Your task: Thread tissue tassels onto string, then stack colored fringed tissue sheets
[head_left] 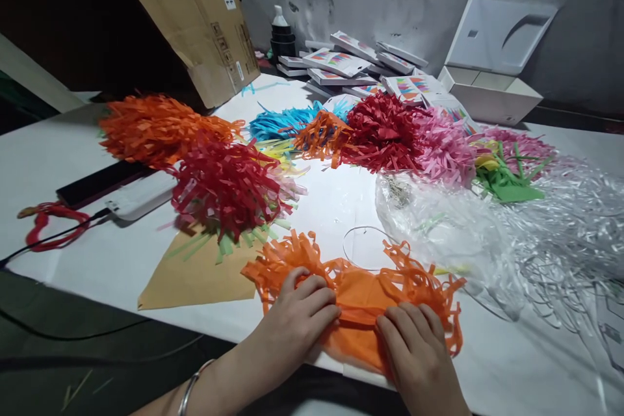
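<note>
An orange fringed tissue-paper tassel sheet [358, 296] lies at the table's front edge, its cut strips fanning out to both sides and its plain middle partly rolled or folded. My left hand [305, 305] presses on its left part, fingers curled over the folded edge. Across from it, my right hand [414, 338] has its fingers curled on the same fold at the right. Both thumbs are hidden beneath the paper or hands. Just behind the tissue lies a thin wire loop [365, 229]. A brown paper piece [195, 279] rests to the left.
Red [229, 185] and orange tassels [156, 130] lie at left; blue, dark red and pink ones form a row behind. Clear plastic bag [439, 221] and silvery strips [560, 221] cover the right. A cardboard box [195, 13], flat packets [336, 64] and an open white box [492, 94] stand behind.
</note>
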### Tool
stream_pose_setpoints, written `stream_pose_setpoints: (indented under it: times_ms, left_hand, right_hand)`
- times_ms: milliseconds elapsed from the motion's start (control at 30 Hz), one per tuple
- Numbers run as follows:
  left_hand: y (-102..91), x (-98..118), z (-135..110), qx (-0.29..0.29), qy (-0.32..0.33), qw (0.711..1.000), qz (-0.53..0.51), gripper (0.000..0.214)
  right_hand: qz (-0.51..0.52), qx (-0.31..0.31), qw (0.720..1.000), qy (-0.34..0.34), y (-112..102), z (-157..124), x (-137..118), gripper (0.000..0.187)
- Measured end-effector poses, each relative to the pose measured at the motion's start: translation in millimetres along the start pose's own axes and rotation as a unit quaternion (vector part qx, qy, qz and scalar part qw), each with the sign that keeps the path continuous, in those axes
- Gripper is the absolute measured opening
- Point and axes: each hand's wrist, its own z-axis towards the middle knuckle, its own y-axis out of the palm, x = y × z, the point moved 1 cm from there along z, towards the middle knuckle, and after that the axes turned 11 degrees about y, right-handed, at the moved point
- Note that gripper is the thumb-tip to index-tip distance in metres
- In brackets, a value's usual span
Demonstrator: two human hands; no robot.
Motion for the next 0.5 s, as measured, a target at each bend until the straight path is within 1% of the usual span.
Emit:
stream_pose_setpoints:
  times_ms: [133,233,300,367,433,500]
  left_hand:
    - [-4.0,7.2,10.8,0.007,-0.080,0.996,-0.042,0.018]
    - [-6.3,10.2,19.8,-0.028,-0.135,0.990,-0.026,0.017]
    - [-5.4,9.7,22.7,-0.055,-0.166,0.984,-0.019,0.012]
    - [-3.3,8.2,23.5,-0.074,-0.184,0.980,-0.021,0.007]
    - [-1.4,6.8,23.4,-0.078,-0.188,0.979,-0.028,0.007]
    - [-0.8,6.1,23.1,-0.067,-0.169,0.983,-0.040,0.010]
  right_hand:
    - [-0.029,-0.028,0.996,0.079,2.3,8.5,-4.0,0.033]
    - [-0.088,-0.070,0.988,0.110,5.3,15.9,-3.8,0.032]
    - [-0.117,-0.096,0.982,0.115,5.5,19.5,-1.8,0.028]
    - [-0.129,-0.098,0.980,0.119,4.2,22.0,-0.1,0.025]
    - [-0.109,-0.074,0.985,0.110,2.7,23.2,-0.5,0.021]
    - [-0.055,-0.050,0.995,0.068,2.7,22.7,-3.4,0.022]
